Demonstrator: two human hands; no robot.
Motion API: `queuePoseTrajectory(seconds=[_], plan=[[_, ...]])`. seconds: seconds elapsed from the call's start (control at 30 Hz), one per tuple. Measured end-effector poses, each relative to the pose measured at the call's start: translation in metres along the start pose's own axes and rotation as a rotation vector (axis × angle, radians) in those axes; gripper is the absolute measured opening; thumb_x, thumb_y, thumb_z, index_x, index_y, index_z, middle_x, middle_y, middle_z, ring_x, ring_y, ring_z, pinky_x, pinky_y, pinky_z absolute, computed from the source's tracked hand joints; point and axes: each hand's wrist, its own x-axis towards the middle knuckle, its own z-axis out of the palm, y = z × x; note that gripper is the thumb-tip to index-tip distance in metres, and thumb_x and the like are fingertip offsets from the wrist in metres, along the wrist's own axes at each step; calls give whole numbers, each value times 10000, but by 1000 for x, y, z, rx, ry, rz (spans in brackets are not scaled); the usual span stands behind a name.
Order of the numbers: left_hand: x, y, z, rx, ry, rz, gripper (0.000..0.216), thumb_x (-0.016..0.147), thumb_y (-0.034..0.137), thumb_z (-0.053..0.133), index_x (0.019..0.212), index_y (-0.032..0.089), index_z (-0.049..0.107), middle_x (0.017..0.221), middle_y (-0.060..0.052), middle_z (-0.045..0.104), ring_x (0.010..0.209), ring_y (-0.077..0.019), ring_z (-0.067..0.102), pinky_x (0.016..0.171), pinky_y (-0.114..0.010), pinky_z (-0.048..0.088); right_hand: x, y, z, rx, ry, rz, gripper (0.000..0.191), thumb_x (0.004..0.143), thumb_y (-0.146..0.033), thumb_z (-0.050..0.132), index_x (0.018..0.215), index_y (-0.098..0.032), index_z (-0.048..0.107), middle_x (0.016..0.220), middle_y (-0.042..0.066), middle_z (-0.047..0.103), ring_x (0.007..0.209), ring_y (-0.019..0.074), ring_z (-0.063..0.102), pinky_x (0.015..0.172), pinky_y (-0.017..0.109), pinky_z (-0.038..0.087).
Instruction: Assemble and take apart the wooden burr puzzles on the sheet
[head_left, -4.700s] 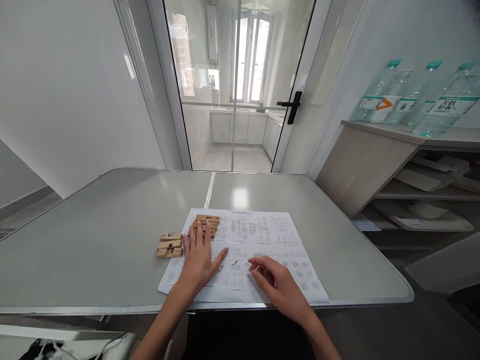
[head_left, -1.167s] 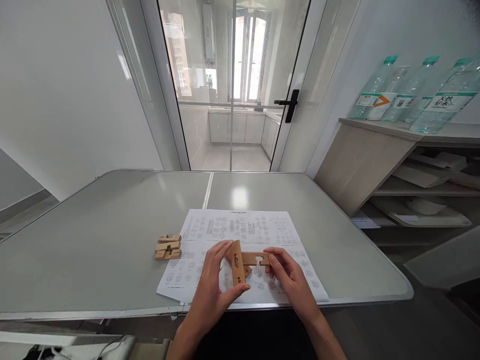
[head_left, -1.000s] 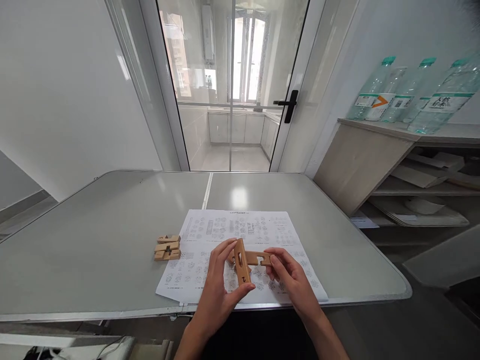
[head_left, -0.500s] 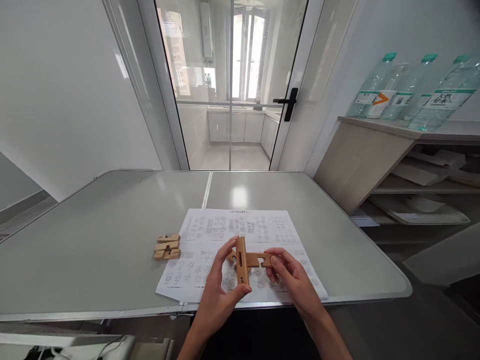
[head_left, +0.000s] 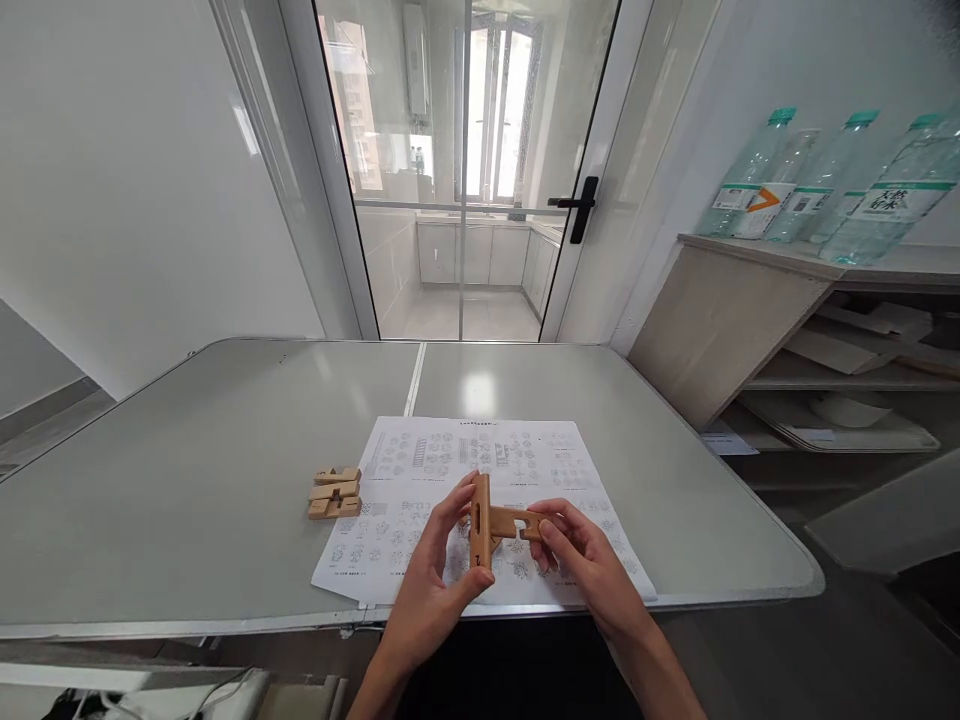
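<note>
My left hand (head_left: 442,570) grips an upright slotted wooden puzzle piece (head_left: 481,525) by its two ends, fingertips at the top and thumb at the bottom. A dark mark like a number shows near its lower end. My right hand (head_left: 581,555) pinches the outer end of a notched wooden puzzle piece (head_left: 525,524) lying crosswise. Its inner end meets the upright piece; whether it goes into it cannot be made out. More wood shows behind them, mostly hidden. Both pieces are held above a printed instruction sheet (head_left: 420,450).
Several light wooden puzzle pieces (head_left: 334,494) lie at the sheet's left edge on the grey table (head_left: 225,480). A glass door (head_left: 397,250) stands beyond the table. To the right, a shelf unit (head_left: 735,310) carries several plastic bottles (head_left: 806,195).
The upright piece has shifted and turned slightly left with my left hand. The crosswise piece now slopes down a little to the right, still pinched by my right hand.
</note>
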Motion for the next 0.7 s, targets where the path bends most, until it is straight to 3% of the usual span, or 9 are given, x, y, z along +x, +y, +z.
queuePoseTrajectory(seconds=[0.27,0.5,0.7], plan=[[2,-1,-4,-67,-53,-8,707,889,588,758,1510,357,511,1708,-76,369,1585,-350,326,1301,-558,295,0,1,-2,33,-24,-2,344,1012,-535,641,1142,-218,681,798,22,665,717,170,555,730,329,472],[2,5,-3,-45,-56,-23,782,861,653,749,1527,324,505,1704,-106,373,1562,-382,361,1285,-588,317,-1,-1,-1,-5,-14,12,389,993,-580,646,1126,-216,678,791,29,671,709,179,576,727,338,492],[2,0,-3,-43,-31,-12,782,839,601,804,1514,337,512,1688,-88,403,1534,-358,406,1290,-545,321,0,0,0,-23,6,3,419,981,-611,647,1119,-217,686,773,20,661,692,172,576,720,330,495]])
